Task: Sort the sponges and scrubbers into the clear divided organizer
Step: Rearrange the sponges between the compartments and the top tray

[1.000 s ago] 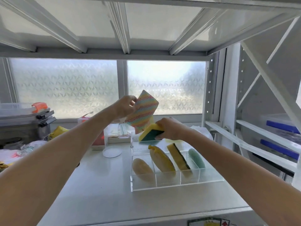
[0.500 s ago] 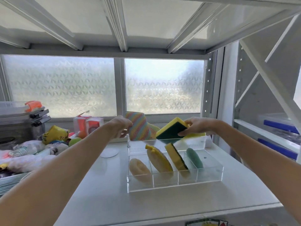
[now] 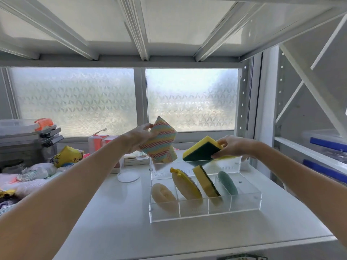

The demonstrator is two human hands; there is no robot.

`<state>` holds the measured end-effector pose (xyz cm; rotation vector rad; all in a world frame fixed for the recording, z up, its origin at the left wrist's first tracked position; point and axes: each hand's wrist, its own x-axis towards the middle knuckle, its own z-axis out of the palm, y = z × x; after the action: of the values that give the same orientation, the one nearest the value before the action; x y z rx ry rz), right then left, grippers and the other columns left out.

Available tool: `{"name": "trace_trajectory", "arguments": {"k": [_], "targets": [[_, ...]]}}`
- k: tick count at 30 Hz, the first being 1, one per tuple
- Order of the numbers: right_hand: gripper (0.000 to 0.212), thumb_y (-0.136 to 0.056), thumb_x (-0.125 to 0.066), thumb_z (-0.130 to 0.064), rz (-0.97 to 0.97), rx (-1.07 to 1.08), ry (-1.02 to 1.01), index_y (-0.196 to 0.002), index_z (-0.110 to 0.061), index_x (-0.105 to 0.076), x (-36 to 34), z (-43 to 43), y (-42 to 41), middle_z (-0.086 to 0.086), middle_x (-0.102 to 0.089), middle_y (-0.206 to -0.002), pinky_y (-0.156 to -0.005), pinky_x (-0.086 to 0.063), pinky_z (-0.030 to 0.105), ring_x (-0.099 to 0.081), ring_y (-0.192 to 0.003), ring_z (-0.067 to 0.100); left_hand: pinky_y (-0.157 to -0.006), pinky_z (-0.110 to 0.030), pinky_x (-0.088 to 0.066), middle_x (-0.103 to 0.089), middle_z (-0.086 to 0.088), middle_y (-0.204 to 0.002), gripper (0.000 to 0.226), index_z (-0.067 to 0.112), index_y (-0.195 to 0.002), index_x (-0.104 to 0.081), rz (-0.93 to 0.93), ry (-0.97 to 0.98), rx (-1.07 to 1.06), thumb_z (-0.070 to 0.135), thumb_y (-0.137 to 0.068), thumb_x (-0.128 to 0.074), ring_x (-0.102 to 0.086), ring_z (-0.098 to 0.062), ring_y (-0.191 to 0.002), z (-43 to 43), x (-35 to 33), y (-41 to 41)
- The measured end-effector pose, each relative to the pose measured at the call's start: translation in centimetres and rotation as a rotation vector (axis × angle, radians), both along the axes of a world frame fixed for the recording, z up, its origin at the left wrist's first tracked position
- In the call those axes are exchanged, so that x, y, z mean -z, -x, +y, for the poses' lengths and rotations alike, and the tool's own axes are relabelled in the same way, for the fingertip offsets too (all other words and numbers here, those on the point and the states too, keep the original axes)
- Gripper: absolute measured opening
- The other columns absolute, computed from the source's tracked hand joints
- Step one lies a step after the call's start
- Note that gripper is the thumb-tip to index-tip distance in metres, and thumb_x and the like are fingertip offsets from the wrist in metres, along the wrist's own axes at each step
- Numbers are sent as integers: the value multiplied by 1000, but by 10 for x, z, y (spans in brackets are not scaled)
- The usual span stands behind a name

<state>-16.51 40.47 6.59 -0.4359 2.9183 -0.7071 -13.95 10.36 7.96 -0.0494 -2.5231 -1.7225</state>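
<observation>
I am seeing the left hand (image 3: 138, 138) gripping a striped sponge (image 3: 161, 141), the right hand (image 3: 233, 147) gripping a yellow-green sponge (image 3: 201, 150), both above the organizer (image 3: 244, 205).

Over the clear divided organizer (image 3: 204, 212), the two hands have drawn apart since a second ago, when they nearly met above its back edge. The right hand (image 3: 234, 147) has carried its yellow-and-green sponge (image 3: 201, 150) out toward the organizer's right rear side and turned the dark green face into view. The left hand (image 3: 139, 138) has dropped its striped sponge (image 3: 160, 142) closer to the organizer's back-left corner.
</observation>
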Motion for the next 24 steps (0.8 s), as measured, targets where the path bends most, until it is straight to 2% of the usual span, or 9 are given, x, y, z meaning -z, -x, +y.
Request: {"name": "trace_trajectory", "arguments": {"k": [2,5,6,8,11,14,17,21,24], "targets": [[51,-77,-70,-47,-9,-9,47,-125,-33,-57,2,2,-2,2,-59,-121,-88,-51,46,-54,-110,24,-79,-43,-57,-66,-10,-102,41,15,-135,-44,11,43,50,21,-96,-53,-66,-29,-95,4,-3,0],[31,-90,-61,-30,6,-92,136,-120,-26,-55,2,6,-10,-6,-59,-98,-67,-41,22,-53,-86,6,-79,-40,-57,-65,-12,-110,42,17,-136,-45,29,209,74,23,-95,-54,-67,-30,-98,9,-13,1],[29,-91,-59,-25,23,-113,168,-120,-24,-54,3,8,-13,-7,-58,-96,-67,-39,21,-53,-86,6,-86,-43,-56,-64,-15,-117,43,16,-137,-45,32,255,74,21,-95,-55,-65,-33,-104,10,-16,2],[30,-91,-60,-22,86,-137,211,-121,-22,-56,4,14,-13,-1,-62,-103,-83,-43,28,-58,-99,16,-96,-48,-52,-60,-19,-125,46,13,-138,-44,21,308,66,19,-94,-56,-62,-36,-112,9,-20,5],[29,-87,-65,-24,197,-159,138,-116,-23,-61,6,20,-9,1,-67,-107,-99,-44,42,-60,-104,21,-98,-49,-51,-60,-20,-126,45,9,-138,-44,-10,334,39,16,-95,-55,-62,-36,-113,9,-17,8],[23,-85,-67,-27,306,-188,6,-108,-25,-62,13,16,-6,-1,-70,-99,-93,-51,43,-65,-91,18,-94,-46,-52,-61,-18,-118,43,10,-136,-44,-29,311,23,13,-94,-55,-62,-33,-106,8,-10,11],[21,-88,-63,-28,372,-194,3,-108,-26,-58,17,16,-2,-3,-66,-93,-89,-54,43,-63,-82,14,-93,-47,-53,-63,-19,-117,45,12,-135,-46,-49,288,39,9,-92,-58,-64,-33,-104,4,-12,11],[31,-90,-61,-25,309,-197,177,-121,-20,-58,8,25,-1,0,-66,-105,-93,-48,36,-62,-99,19,-84,-50,-56,-63,-20,-121,40,18,-127,-49,-124,259,101,3,-91,-58,-64,-34,-109,3,-22,10],[36,-91,-60,-18,258,-192,301,-126,-18,-54,-3,32,-3,3,-64,-107,-87,-48,25,-61,-103,19,-84,-48,-57,-61,-16,-124,39,16,-129,-48,-161,361,176,7,-92,-56,-62,-32,-112,10,-18,12]]}}
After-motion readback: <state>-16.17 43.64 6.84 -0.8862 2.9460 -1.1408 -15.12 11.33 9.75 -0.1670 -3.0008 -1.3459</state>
